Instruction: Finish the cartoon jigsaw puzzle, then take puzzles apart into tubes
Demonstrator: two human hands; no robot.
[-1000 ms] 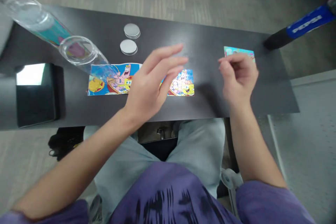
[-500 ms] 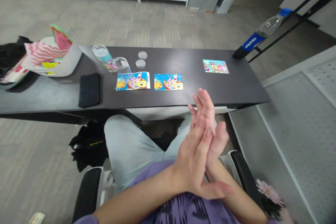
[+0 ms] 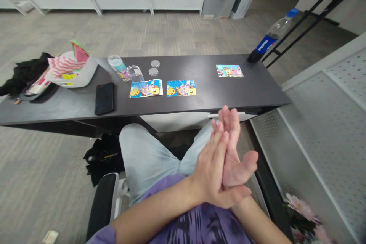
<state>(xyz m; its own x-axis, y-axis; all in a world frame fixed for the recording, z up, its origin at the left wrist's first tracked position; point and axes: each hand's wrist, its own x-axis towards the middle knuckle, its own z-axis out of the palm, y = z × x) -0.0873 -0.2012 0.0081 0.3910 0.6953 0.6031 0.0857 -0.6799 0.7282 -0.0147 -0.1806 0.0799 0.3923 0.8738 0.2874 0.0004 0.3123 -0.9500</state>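
Observation:
My left hand (image 3: 208, 171) lies with its fingers stretched out against the palm of my right hand (image 3: 236, 160), its thumb crossing near the right wrist. My right hand is palm up, with fingers extended and thumb apart. No object shows in either one. Both are above my lap, at the front edge of the dark table (image 3: 206, 101). Beyond them on the table lie a cartoon card (image 3: 181, 88), a second card (image 3: 146, 89) touching a clear cup (image 3: 136, 74), and a third card (image 3: 229, 71) at the right.
A printed cup (image 3: 119, 68), two round silver lids (image 3: 153, 71) and a black phone (image 3: 104, 99) are on the table's left half. Farther left sits a filled white basket (image 3: 90, 73). A Pepsi bottle (image 3: 265, 42) leans at the right end beside black bars.
My hands have turned and slid against each other, so more of the right palm shows, with its thumb farther out. The camera view has shifted slightly.

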